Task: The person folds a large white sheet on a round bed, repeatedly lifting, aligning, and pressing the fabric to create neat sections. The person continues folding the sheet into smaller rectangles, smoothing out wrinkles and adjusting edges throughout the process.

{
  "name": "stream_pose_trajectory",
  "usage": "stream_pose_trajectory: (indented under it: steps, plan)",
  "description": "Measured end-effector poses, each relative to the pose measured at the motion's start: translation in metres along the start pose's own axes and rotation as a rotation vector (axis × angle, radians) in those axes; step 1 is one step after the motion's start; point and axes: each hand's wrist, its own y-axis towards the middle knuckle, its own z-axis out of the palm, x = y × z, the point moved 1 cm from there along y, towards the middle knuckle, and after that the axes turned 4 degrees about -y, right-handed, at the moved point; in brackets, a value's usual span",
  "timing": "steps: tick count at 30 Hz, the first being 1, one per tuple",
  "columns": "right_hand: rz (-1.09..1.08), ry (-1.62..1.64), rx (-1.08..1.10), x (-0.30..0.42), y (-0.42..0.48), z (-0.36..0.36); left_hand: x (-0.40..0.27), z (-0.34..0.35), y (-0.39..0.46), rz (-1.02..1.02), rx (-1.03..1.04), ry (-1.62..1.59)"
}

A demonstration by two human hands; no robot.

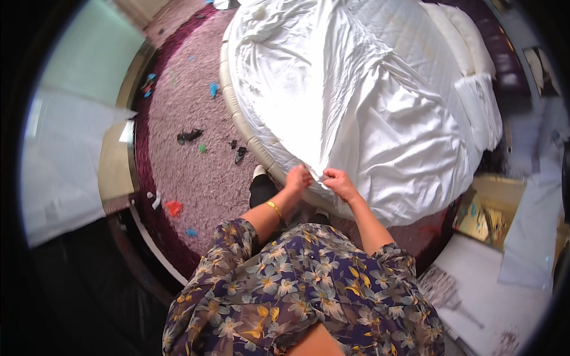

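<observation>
A crumpled white sheet [401, 129] lies over a round bed with a quilted white mattress cover [407, 40]. At the bed's near edge my right hand [339, 183] pinches the border of the sheet, and folds run from there up across the bed. Close by on the left, my left hand [299, 180] is at the same border with its fingers curled. It is blurred, so its hold on the cloth is unclear. The cream padded bed frame [240, 120] curves past on the left, below the mattress.
White pillows [463, 40] and folded white bedding [481, 111] rest at the bed's right side. Black scraps [190, 136], a red piece [173, 208] and several blue bits litter the pink shag carpet [191, 102]. An open drawer or box [492, 209] stands at right.
</observation>
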Motion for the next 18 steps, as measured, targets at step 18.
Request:
stream_pose_trajectory:
  steps: [18]
  plan:
    - [-0.145, -0.335, -0.436, 0.033, -0.012, 0.088, -0.161, 0.001, 0.109, 0.117, -0.109, 0.522]
